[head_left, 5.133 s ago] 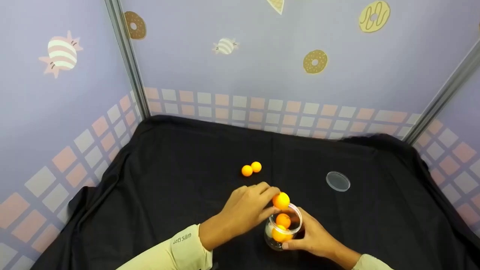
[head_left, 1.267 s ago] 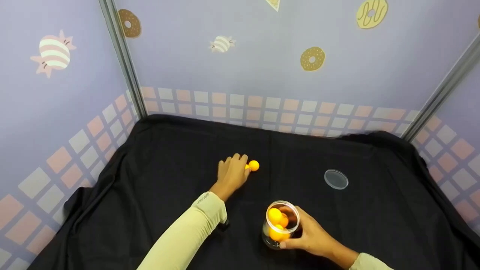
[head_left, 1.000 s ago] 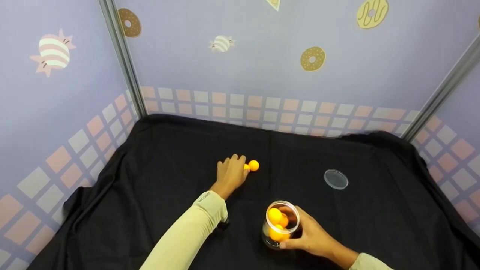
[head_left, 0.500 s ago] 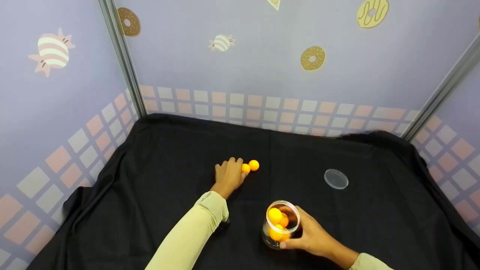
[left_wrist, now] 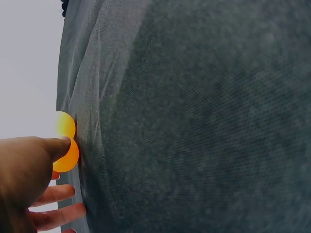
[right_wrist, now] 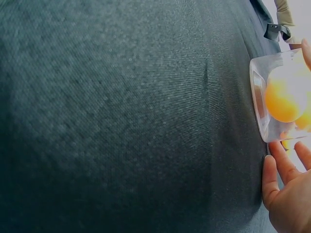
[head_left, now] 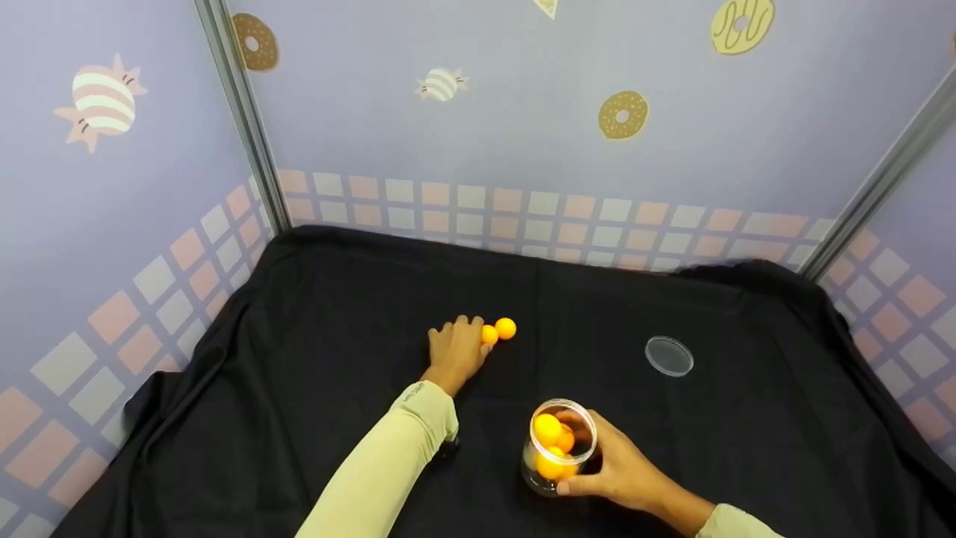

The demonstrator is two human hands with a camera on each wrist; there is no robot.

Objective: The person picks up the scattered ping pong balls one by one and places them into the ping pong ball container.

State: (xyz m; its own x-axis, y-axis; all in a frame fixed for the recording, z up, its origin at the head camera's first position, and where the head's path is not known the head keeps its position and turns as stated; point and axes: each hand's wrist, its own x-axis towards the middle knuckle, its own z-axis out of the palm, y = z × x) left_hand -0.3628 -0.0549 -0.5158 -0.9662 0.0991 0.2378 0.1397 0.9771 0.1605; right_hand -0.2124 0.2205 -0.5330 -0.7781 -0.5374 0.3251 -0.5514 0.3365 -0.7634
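Observation:
Two orange ping-pong balls lie side by side on the black cloth; the farther ball touches or nearly touches the nearer ball. My left hand pinches the nearer one between thumb and index finger, its other fingers spread on the cloth. In the left wrist view the thumb lies across that ball. My right hand grips a clear jar from the right, thumb in front. The jar stands upright and uncovered, with several orange balls inside.
A clear round lid lies flat on the black cloth, right of the balls and beyond the jar. Patterned lilac walls enclose the table at the back and sides.
The ball my left hand held over the jar's mouth is now inside. That hand has moved away to the two balls on the cloth, lately shifting slightly left. My right hand stays on the jar.

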